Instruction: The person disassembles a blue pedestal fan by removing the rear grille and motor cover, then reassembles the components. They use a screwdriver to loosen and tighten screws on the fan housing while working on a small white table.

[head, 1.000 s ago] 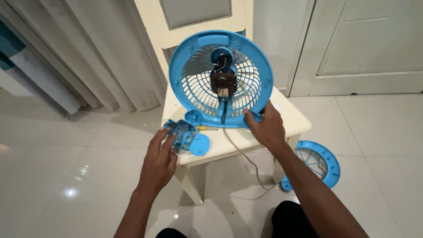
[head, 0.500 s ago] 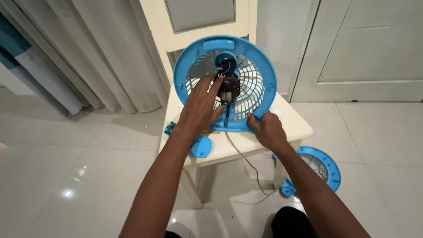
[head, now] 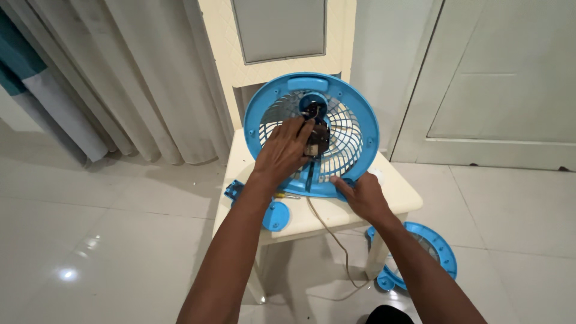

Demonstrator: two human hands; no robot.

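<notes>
A round blue fan housing (head: 366,120) with a white grille stands upright on a cream chair seat (head: 396,189). A dark motor (head: 318,137) sits at its centre. My left hand (head: 283,151) lies over the grille with its fingers on the motor. My right hand (head: 360,197) grips the housing's lower rim at the right. A small blue part (head: 234,191) and a blue round cap (head: 276,216) lie on the seat's left edge, beside a small screwdriver (head: 288,195).
A second blue fan grille (head: 441,249) leans on the tiled floor by the chair's right leg. A beige cord (head: 336,240) hangs from the seat to the floor. Curtains (head: 120,78) hang at the left; a white door (head: 498,84) is at the right.
My left hand left the small blue part on the seat and rose to the fan's motor. My right hand stays on the lower rim.
</notes>
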